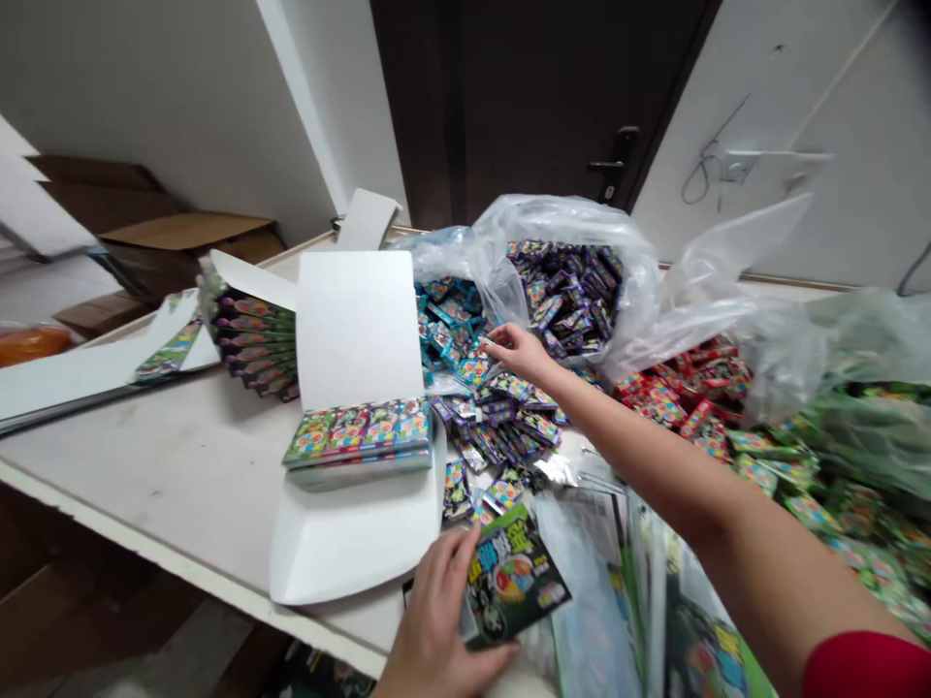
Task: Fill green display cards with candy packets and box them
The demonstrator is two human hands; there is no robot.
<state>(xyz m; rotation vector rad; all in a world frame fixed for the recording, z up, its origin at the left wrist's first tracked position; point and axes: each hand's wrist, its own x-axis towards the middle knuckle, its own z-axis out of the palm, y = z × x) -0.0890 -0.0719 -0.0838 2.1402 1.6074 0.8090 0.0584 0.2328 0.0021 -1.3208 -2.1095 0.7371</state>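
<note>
Scuffed and white, our desk (167, 465) runs from its near edge away to the wall. At that near edge our left hand (436, 620) has its grip closed on the left side of a green packet (513, 582), held tilted just above the desk. The wrist is cut off by the frame. Right of it lie glossy green sheets (655, 601), too blurred for us to read.

Just beyond the left hand, an open white box (349, 543) lies with its front flap down and its lid upright. One row of colourful packets (360, 431) fills it, so we cannot see its floor.

Beside the box is a loose pile of small packets (501, 427). Our right hand (520, 351) reaches across to the far side of that pile, fingertips touching the packets. We cannot tell whether its grip pinches one.

Behind it a clear plastic bag (582, 223) holds purple packets (574, 291). Red packets (665, 393) spill near the right edge, half under more plastic. A stack of boxes (254, 339) stands toward the far left corner, and a dark door (538, 97) closes the background.
</note>
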